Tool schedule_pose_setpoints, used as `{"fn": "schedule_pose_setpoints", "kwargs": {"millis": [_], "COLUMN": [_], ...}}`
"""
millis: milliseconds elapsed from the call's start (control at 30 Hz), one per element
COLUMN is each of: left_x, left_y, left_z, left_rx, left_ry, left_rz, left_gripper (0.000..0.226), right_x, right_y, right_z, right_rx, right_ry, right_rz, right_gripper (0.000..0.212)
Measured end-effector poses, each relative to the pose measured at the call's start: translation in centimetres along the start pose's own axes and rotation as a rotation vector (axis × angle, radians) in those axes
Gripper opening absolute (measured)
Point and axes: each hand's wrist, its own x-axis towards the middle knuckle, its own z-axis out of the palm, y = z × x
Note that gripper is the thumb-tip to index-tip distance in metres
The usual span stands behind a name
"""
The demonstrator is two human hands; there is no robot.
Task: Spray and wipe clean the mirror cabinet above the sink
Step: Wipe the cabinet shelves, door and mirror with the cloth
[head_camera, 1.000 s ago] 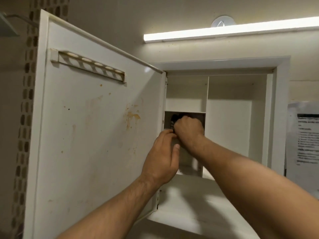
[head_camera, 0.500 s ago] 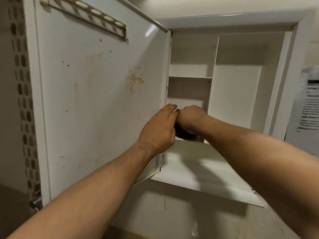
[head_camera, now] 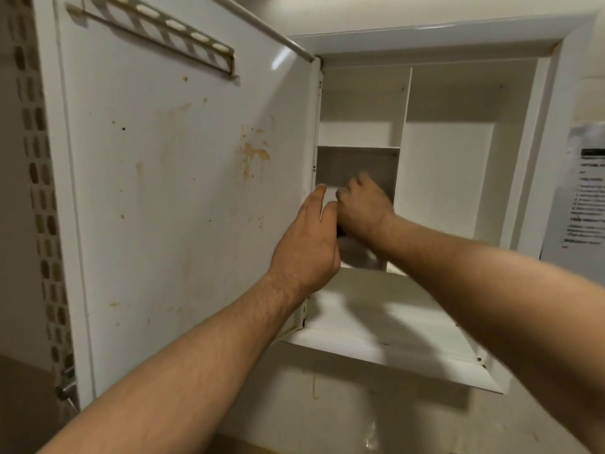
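Note:
The white mirror cabinet (head_camera: 448, 178) hangs open, and its door (head_camera: 170, 191) is swung out to the left. Brown stains (head_camera: 255, 155) mark the door's inner face. My right hand (head_camera: 363, 211) reaches into the lower left compartment, its fingers curled over a small dark object (head_camera: 340, 233) that is mostly hidden under the hand. My left hand (head_camera: 307, 247) is right beside it at the door's hinge edge, fingers fairly straight and touching the right hand. No spray bottle or cloth is in view.
A slotted rack (head_camera: 170, 31) runs across the top of the door. The cabinet's bottom shelf (head_camera: 393, 326) juts out below my arms. A printed paper notice (head_camera: 586, 191) hangs on the wall at right. Patterned tiles (head_camera: 36, 158) line the wall at left.
Both hands have come down from the small left compartment, the right one still over the dark object. That compartment now looks bare. The view has dropped lower.

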Motion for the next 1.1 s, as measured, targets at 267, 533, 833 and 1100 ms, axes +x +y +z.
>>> {"fn": "schedule_pose_setpoints", "kwargs": {"millis": [267, 533, 833, 1100], "left_x": [-1.0, -1.4, -1.4, -1.9], "left_y": [-1.0, -2.1, 0.5, 1.2], "left_z": [-1.3, -5.5, -4.6, -6.1], "left_rx": [-0.021, 0.024, -0.011, -0.084], "left_ry": [-0.025, -0.019, -0.065, 0.006], "left_rz": [-0.015, 0.018, 0.025, 0.106], "left_gripper": [0.056, 0.052, 0.055, 0.05], "right_x": [0.4, 2.1, 1.4, 2.3], "right_y": [-0.2, -4.6, -2.1, -3.3], "right_z": [-0.6, 0.7, 2.0, 0.3], "right_rx": [-0.158, 0.607, 0.838, 0.159], "right_ry": [-0.382, -0.419, -0.54, -0.604], "right_rz": [-0.053, 0.221, 0.068, -0.071], "right_gripper": [0.024, 0.012, 0.017, 0.016]}}
